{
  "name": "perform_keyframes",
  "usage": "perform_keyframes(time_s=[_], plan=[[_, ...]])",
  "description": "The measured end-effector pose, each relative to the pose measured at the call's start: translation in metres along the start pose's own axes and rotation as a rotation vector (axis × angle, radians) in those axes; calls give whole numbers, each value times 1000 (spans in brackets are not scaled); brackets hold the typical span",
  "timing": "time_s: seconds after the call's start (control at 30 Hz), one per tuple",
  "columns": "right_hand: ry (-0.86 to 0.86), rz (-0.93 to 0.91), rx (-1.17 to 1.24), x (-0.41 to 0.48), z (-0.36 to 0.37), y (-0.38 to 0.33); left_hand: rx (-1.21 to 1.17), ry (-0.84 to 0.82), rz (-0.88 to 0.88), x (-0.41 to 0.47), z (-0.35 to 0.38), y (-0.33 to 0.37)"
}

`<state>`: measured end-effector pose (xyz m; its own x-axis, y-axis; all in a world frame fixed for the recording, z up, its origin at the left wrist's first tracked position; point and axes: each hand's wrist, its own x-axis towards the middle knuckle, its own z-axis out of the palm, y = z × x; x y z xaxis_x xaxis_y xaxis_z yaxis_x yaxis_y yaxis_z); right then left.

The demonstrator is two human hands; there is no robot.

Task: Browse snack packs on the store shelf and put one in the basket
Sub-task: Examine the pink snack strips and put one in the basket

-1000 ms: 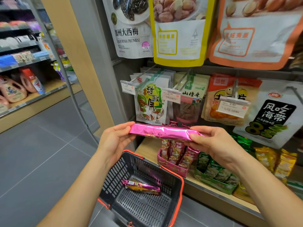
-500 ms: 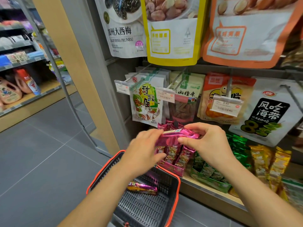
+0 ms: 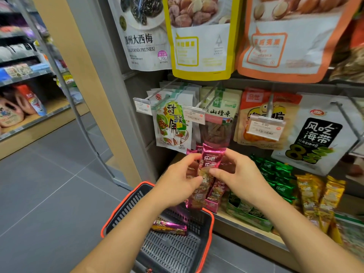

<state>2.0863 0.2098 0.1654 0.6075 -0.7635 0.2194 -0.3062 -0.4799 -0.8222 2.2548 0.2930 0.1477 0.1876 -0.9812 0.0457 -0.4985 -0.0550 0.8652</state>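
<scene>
While both of my hands were up at the shelf (image 3: 246,226), I had a pink snack pack (image 3: 211,157) pinched upright between them: my left hand (image 3: 178,182) closed on its lower part from the left, my right hand (image 3: 239,174) closed on it from the right, thumbs and forefingers meeting near its middle. The grip of each hand was shut on that one pack, which stood just above and in front of the pink display box (image 3: 213,205) of the same packs at the shelf's front edge. Whether I was lifting it out or slotting it back in, the view did not settle. Below my forearms sat the basket (image 3: 110,223) with its orange rim, on the floor just beside the shelf, and one purple-and-gold snack pack (image 3: 169,227) already lay flat on its grey bottom. By that reckoning the task's end looked met, since a pack was in the basket. What remained, as I judged it, was only the browsing: reading this pink pack, then either returning it to its box or dropping it down beside the other one.
</scene>
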Motion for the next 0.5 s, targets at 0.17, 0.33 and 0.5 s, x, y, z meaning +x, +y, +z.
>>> perform_keyframes(time_s=[0.17, 0.33, 0.5], plan=[[-53, -57, -139, 1, 15, 1, 31, 114, 142, 1, -7, 17], [-139, -105, -266, 0, 36, 3, 544, 98, 144, 1, -32, 13], [-256, 38, -417, 8, 36, 18, 768, 44, -46, 7, -56, -14]])
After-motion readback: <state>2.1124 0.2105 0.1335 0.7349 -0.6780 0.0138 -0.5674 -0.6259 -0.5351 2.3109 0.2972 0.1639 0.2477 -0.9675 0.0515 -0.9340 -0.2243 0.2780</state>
